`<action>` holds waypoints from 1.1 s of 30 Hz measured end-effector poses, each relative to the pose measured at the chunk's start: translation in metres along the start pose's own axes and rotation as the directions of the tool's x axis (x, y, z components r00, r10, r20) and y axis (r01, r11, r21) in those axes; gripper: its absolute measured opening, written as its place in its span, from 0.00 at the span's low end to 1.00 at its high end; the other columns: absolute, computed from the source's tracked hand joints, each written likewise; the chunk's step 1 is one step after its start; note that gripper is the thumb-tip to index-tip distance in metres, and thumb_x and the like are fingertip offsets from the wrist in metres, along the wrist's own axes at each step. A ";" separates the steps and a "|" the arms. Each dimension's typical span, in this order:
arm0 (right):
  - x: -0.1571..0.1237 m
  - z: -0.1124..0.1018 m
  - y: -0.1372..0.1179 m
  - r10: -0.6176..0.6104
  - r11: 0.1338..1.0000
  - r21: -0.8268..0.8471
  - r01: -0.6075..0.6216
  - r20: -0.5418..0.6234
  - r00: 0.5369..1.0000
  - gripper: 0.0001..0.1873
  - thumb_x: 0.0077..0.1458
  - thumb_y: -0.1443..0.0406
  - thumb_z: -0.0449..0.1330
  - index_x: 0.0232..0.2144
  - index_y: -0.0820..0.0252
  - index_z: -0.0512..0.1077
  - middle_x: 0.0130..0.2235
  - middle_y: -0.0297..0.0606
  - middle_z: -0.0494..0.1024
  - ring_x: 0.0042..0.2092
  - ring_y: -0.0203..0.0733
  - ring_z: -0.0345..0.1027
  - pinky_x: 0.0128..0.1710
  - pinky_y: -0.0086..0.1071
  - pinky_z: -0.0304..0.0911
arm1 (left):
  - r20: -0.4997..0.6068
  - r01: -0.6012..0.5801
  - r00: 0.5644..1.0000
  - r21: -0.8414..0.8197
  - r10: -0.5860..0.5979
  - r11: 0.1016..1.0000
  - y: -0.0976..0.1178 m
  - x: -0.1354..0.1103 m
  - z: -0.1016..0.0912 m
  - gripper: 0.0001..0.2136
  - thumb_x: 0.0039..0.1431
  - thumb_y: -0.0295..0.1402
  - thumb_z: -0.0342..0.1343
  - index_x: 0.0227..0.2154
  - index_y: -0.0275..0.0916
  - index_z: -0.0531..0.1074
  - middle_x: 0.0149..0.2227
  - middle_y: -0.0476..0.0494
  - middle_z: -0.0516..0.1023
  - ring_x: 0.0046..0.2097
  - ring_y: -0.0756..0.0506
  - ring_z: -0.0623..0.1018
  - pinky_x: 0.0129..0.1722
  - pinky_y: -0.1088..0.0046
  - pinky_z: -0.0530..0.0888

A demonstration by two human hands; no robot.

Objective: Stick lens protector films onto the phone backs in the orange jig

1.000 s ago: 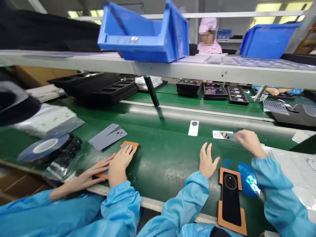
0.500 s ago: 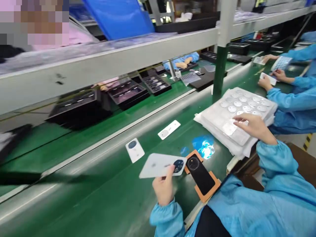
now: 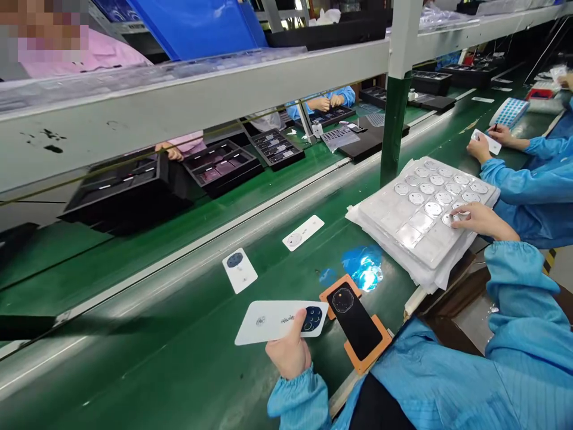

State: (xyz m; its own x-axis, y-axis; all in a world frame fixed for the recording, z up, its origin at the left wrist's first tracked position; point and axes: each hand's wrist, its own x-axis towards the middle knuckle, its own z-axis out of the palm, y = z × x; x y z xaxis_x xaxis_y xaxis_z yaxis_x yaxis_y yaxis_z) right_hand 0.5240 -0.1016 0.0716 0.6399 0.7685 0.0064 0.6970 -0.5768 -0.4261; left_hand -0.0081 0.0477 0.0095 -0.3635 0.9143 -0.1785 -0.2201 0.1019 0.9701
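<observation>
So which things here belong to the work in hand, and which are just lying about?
Probably in use:
white panel, in the left hand
tray of round pieces, under the right hand
orange holder with black panel

Probably lying about:
blue film, beside the holder
blue bin
two other white panels, less certain

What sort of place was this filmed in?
Most likely a factory assembly line: a long green work surface, a tray of round parts and a blue-sleeved co-worker handling a white panel farther along.

The left hand [image 3: 289, 353] grips thumb-up, the right hand [image 3: 487, 221] outstretched
</observation>
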 end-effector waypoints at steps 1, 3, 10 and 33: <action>0.003 0.000 0.002 -0.001 1.000 -0.006 0.001 0.016 1.000 0.20 0.44 0.58 0.70 0.42 0.53 0.81 0.40 0.39 0.80 0.36 0.45 0.67 0.46 0.42 0.63 | -0.004 0.007 1.000 0.002 -0.007 1.000 -0.001 0.001 0.000 0.22 0.38 0.33 0.76 0.39 0.35 0.79 0.41 0.42 0.85 0.54 0.33 0.83 0.62 0.45 0.76; 0.007 -0.003 0.004 -0.007 1.000 -0.017 0.008 0.048 0.999 0.23 0.43 0.58 0.72 0.44 0.54 0.81 0.42 0.42 0.78 0.37 0.45 0.68 0.44 0.40 0.64 | -0.018 0.024 1.000 -0.003 -0.024 1.000 -0.001 0.002 0.000 0.23 0.37 0.34 0.77 0.38 0.35 0.78 0.42 0.40 0.85 0.54 0.32 0.83 0.62 0.43 0.77; 0.019 -0.012 -0.009 -0.053 0.992 -0.112 0.058 0.053 0.997 0.21 0.38 0.65 0.75 0.37 0.54 0.75 0.40 0.42 0.74 0.46 0.54 0.71 0.45 0.38 0.65 | 0.067 0.118 0.991 -0.077 -0.113 0.990 0.008 -0.004 0.000 0.22 0.44 0.39 0.76 0.43 0.46 0.79 0.59 0.43 0.79 0.65 0.28 0.73 0.69 0.37 0.67; -0.132 0.190 -0.228 -0.886 0.463 0.198 0.864 0.140 0.443 0.16 0.72 0.64 0.52 0.53 0.51 0.78 0.55 0.42 0.81 0.57 0.52 0.74 0.56 0.48 0.68 | 0.039 0.167 0.986 -0.354 -0.164 0.920 -0.002 -0.012 -0.025 0.24 0.48 0.47 0.75 0.42 0.35 0.82 0.49 0.38 0.84 0.57 0.39 0.80 0.57 0.65 0.77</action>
State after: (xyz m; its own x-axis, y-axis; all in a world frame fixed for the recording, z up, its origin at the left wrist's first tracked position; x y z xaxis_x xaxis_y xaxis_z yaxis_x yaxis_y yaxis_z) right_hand 0.2191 -0.0187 -0.0043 -0.3792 0.8899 0.2536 0.8116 0.4515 -0.3708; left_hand -0.0260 0.0270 0.0056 -0.2869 0.8997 -0.3291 -0.5840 0.1080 0.8045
